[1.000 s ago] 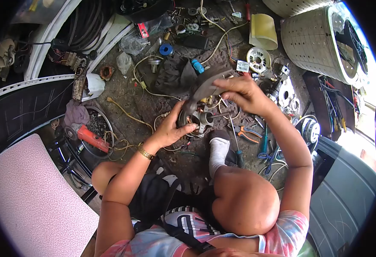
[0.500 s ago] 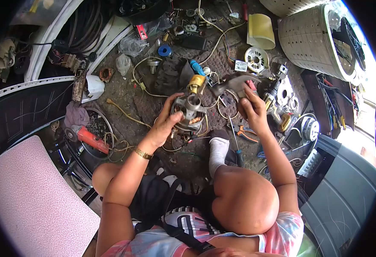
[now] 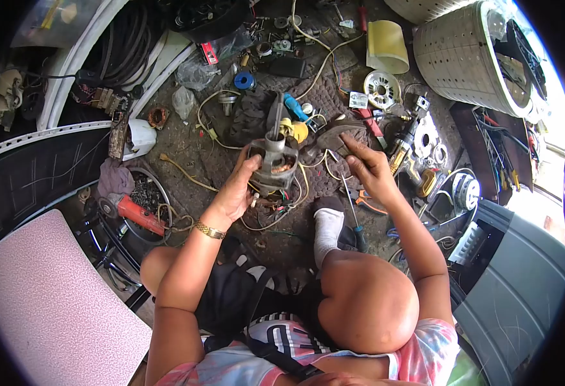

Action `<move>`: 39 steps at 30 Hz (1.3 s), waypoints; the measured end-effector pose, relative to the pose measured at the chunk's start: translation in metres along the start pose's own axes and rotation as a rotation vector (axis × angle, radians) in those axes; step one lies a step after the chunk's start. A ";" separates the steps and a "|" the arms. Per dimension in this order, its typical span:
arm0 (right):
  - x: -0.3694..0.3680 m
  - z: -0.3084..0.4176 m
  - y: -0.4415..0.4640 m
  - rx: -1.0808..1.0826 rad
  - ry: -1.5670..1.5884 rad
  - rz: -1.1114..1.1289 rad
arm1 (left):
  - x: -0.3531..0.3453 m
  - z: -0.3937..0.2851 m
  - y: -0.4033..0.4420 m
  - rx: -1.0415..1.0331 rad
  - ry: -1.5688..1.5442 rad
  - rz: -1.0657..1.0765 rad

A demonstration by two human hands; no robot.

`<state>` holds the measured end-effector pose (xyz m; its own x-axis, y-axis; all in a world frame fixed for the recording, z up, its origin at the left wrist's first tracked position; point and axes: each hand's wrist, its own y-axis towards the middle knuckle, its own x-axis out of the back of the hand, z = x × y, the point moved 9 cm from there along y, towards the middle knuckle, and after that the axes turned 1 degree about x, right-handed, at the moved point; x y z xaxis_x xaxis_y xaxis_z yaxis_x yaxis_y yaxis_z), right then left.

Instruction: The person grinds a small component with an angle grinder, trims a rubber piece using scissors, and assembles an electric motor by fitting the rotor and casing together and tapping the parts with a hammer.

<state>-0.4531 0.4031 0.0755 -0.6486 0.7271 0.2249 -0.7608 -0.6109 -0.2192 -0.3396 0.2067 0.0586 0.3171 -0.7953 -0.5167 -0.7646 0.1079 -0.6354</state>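
My left hand (image 3: 234, 190) is closed around the side of a small electric motor (image 3: 273, 170) with a grey metal housing and copper windings. A dark rod (image 3: 276, 116) stands up out of the motor's collar. To the right, my right hand (image 3: 374, 172) is curled with thumb and forefinger close together, apart from the motor. The hammer (image 3: 343, 134) shows only as a blurred grey-brown shape at its fingertips; its handle is mostly hidden. Behind the motor is a yellow part (image 3: 295, 131), beside a blue-handled tool (image 3: 296, 108).
A screwdriver (image 3: 357, 233) and orange-handled pliers (image 3: 371, 203) lie near my foot. A red angle grinder (image 3: 139, 214) is at left. Cables (image 3: 189, 172) cross the floor. A perforated drum (image 3: 459, 61) stands at back right, near a cordless drill (image 3: 424, 180).
The motor has tilted more upright and shifted slightly left in my left hand. My right hand has lowered a little, and the hammer head has dropped and blurred.
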 end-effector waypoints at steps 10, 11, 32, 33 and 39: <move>-0.016 0.063 0.002 0.391 -0.250 -0.001 | 0.021 0.009 0.004 0.185 0.076 -0.193; -0.007 0.042 -0.006 0.343 -0.214 -0.049 | 0.028 0.014 0.005 0.221 0.022 -0.179; -0.004 0.091 0.045 0.504 -0.524 0.190 | -0.009 0.018 0.002 0.033 0.339 0.085; -0.008 0.092 0.045 0.555 -0.542 0.273 | -0.008 0.017 0.003 0.031 0.336 0.082; -0.013 0.091 0.038 0.616 -0.504 0.389 | -0.013 0.018 0.001 0.082 0.439 0.139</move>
<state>-0.4752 0.3419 0.1504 -0.6859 0.2974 0.6641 -0.2669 -0.9519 0.1506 -0.3338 0.2278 0.0543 -0.0662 -0.9452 -0.3197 -0.7306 0.2642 -0.6297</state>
